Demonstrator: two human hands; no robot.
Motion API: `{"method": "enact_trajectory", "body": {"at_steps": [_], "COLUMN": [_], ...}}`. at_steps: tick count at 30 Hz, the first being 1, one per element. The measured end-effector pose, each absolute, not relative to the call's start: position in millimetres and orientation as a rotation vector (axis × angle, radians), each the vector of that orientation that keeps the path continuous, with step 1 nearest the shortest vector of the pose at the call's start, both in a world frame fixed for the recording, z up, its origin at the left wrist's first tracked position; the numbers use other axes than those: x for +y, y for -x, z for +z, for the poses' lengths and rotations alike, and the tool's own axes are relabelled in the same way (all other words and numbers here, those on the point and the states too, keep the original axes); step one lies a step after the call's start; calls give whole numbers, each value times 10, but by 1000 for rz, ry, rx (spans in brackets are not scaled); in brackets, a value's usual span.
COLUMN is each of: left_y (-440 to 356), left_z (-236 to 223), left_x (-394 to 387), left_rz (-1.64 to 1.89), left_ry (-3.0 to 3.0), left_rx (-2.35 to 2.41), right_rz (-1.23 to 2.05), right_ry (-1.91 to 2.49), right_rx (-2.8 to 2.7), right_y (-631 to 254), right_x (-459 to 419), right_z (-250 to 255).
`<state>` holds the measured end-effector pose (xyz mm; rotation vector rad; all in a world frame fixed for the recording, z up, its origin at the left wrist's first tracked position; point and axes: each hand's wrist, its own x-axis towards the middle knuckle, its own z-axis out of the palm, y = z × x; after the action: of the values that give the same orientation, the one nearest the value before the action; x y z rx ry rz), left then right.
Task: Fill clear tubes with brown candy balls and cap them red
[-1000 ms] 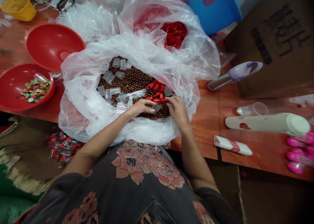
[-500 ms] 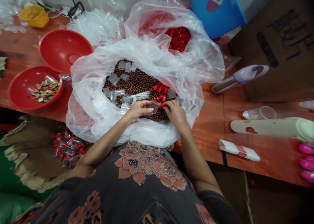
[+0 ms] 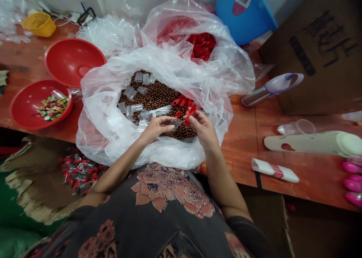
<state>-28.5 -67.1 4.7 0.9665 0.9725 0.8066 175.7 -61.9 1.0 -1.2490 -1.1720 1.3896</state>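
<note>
Both my hands are over a white plastic bag (image 3: pixel 98 137) filled with small brown balls (image 3: pixel 161 90). My left hand (image 3: pixel 158 128) pinches a small clear plastic container (image 3: pixel 177 123) by its side. In my right hand (image 3: pixel 203 128) is a red plastic piece (image 3: pixel 191 114) with rounded ends, held between thumb and fingers, just right of the container and apart from it. More red pieces (image 3: pixel 183 101) lie on the balls behind my right hand. Several clear containers (image 3: pixel 130 93) rest on the balls at the left.
Two red bowls stand at the left; the nearer bowl (image 3: pixel 17 107) holds small wrapped pieces. Behind is another bag (image 3: pixel 232 69) with red parts. A blue bin (image 3: pixel 246 20), cardboard box (image 3: pixel 313 88), metal flask (image 3: pixel 256 96) and pale bottle (image 3: pixel 305 143) stand or lie right. Filled containers (image 3: pixel 80 173) lie below left.
My right hand has moved slightly away from the container and now shows a red piece raised in its fingers. My left hand stays nearly in place with the container.
</note>
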Motion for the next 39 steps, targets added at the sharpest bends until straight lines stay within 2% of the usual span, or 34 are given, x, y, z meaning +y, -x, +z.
{"method": "enact_trajectory", "body": {"at_steps": [8,14,22,28,32,39], "left_y": [221,207,195,238,256,249], "left_z": [66,36,76,87,65,76], "left_x": [-775,-806,-848,-839,-827,-814], "left_rz": [761,766,799,818,834,841], "left_ry": [-1069,-1054,-955,-1024,-1121,-1158], "left_rx": [932,942,950,960,985,986], "right_rz": [1585,1519,1333,1124,950,633], "right_ry": [1048,1024,1003,1148,1220,1140], "right_rx": [-956,-828,-930,-1391,-1501,-1806], "right_y": [-1757,-1710,-1652,-1757,-1754,-1717], "right_x": [-684,-777,-837,-872,-900,-914], "right_z": [86,150,-12,0,39,46]}}
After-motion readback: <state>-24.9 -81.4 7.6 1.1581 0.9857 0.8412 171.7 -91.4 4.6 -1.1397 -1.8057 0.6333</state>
